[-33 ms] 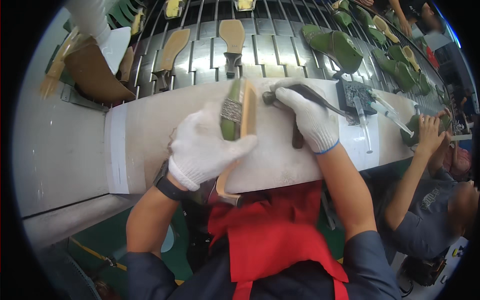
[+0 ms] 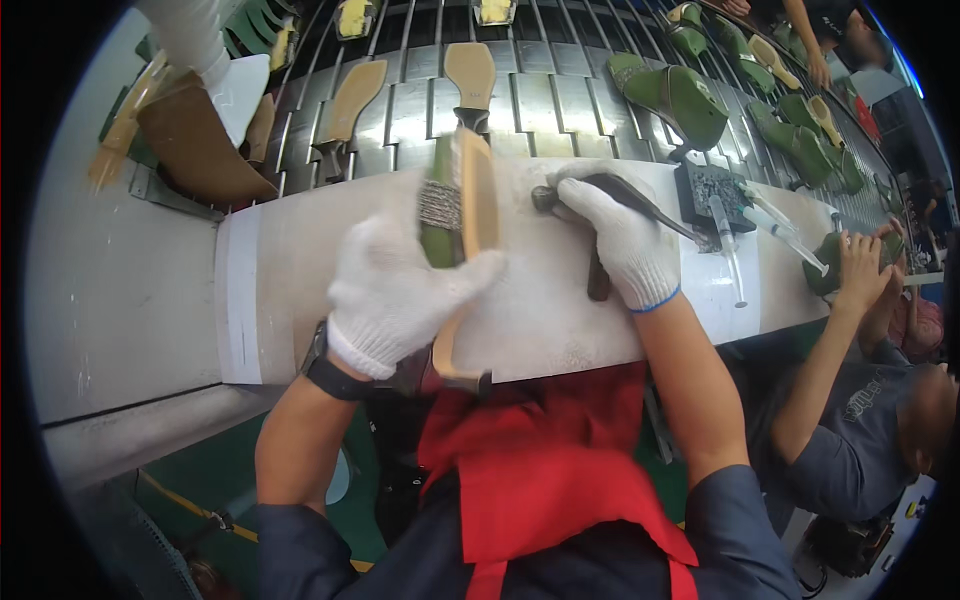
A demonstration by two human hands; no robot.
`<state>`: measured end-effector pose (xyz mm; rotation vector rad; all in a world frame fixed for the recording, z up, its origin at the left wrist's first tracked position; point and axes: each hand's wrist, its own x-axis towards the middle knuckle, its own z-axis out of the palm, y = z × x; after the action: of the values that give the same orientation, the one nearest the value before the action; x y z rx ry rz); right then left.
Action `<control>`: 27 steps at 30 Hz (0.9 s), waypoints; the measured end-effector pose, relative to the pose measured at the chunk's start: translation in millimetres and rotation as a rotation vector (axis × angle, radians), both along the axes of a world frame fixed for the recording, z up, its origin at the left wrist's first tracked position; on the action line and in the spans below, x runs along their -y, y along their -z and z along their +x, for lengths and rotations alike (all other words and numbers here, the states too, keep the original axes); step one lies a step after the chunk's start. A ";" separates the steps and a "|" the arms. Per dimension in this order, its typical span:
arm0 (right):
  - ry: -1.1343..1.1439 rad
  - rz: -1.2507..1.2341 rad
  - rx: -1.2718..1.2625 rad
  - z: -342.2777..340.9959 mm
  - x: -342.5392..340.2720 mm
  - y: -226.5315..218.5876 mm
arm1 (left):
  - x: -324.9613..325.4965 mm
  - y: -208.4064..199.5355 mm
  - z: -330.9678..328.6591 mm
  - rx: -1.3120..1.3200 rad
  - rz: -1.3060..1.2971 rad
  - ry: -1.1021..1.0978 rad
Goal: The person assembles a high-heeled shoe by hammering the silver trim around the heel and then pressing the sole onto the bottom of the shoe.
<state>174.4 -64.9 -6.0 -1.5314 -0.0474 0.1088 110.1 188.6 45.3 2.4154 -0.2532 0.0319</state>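
1. Shoe last (image 2: pixel 438 248): green, motion-blurred, in left hand above left-middle of worktable (image 2: pixel 560 325); stands on its side, far end pointing toward conveyor.
2. Strap (image 2: pixel 439 204): grey, textured, wraps across the last.
3. Sole (image 2: pixel 481 195): tan, along right side of last, facing right. More tan shows nearer than the hand, by the near table edge; whether it is one piece, cannot tell.
4. Left hand (image 2: pixel 395 295): white glove, closed around the last, thumb stretched right to the sole; other fingers partly blurred. Black watch (image 2: pixel 335 368) on wrist.
5. Right hand (image 2: pixel 625 240): white glove with blue cuff edge, fingers wrapped round a dark tool (image 2: pixel 640 195), narrow grip. Tool's rounded end sticks out left, long part runs right; another dark piece shows below the palm.
6. Right of that: black block (image 2: pixel 703 190), syringe (image 2: pixel 727 250) leaning at its near side, more just right.
7. Far side: metal conveyor (image 2: pixel 410 130) carrying two tan-soled shoes, left and middle, plus green last (image 2: pixel 682 105) farther right.
8. Far left: brown curved panel (image 2: pixel 195 140).
9. Right edge: co-worker's hand (image 2: pixel 862 270) on another green last.
10. Near: red apron (image 2: pixel 545 495) on the wearer.
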 end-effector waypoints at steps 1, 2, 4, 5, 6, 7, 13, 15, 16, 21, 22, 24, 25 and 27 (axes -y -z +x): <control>0.035 0.014 0.003 -5.8 -2.6 -3.2 | -5.4 -10.7 -6.0 0.137 -0.240 -0.093; 0.071 0.028 0.004 -11.3 -4.9 -7.4 | -10.2 -23.7 -12.2 0.275 -0.480 -0.180; 0.070 0.061 0.031 -11.4 -4.4 -6.2 | -14.9 -58.9 -23.9 0.346 -0.551 -0.044; 0.081 0.080 0.048 -11.1 -5.9 -6.8 | -15.7 -70.4 -28.7 0.401 -0.630 0.102; 0.070 0.085 0.059 -13.4 -7.8 -7.7 | -16.6 -72.1 -28.4 0.415 -0.623 0.097; 0.044 0.109 -0.012 -18.2 -10.7 -13.4 | -17.3 -70.6 -22.7 0.488 -0.447 0.257; -0.134 -0.227 0.646 -100.9 -12.5 -94.2 | 1.0 -59.7 -31.8 0.493 -0.359 0.308; -0.148 -0.064 0.949 -113.2 -6.9 -116.9 | 9.2 -52.4 -32.4 0.498 -0.398 0.272; -0.258 0.053 0.930 -120.1 -2.4 -121.6 | 14.7 -51.4 -32.8 0.503 -0.431 0.235; -0.413 -0.141 0.615 -131.2 0.3 -157.6 | 31.2 -47.8 -34.7 0.644 -0.418 0.198; -0.398 -0.166 0.542 -132.9 0.4 -161.7 | 29.4 -46.9 -36.2 0.642 -0.428 0.200; -0.324 -0.194 0.421 -137.7 -0.8 -167.2 | 23.3 -45.0 -40.5 0.597 -0.317 0.250; -0.248 -0.214 0.309 -141.1 -1.9 -170.7 | 21.7 -44.5 -43.4 0.598 -0.303 0.261; -0.098 -0.249 0.083 -144.9 -4.4 -175.2 | 21.4 -39.3 -47.7 0.625 -0.331 0.261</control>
<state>29.5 -60.5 169.1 -1.7819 -0.1811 0.1327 62.4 167.2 84.6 1.9658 -0.7772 0.6621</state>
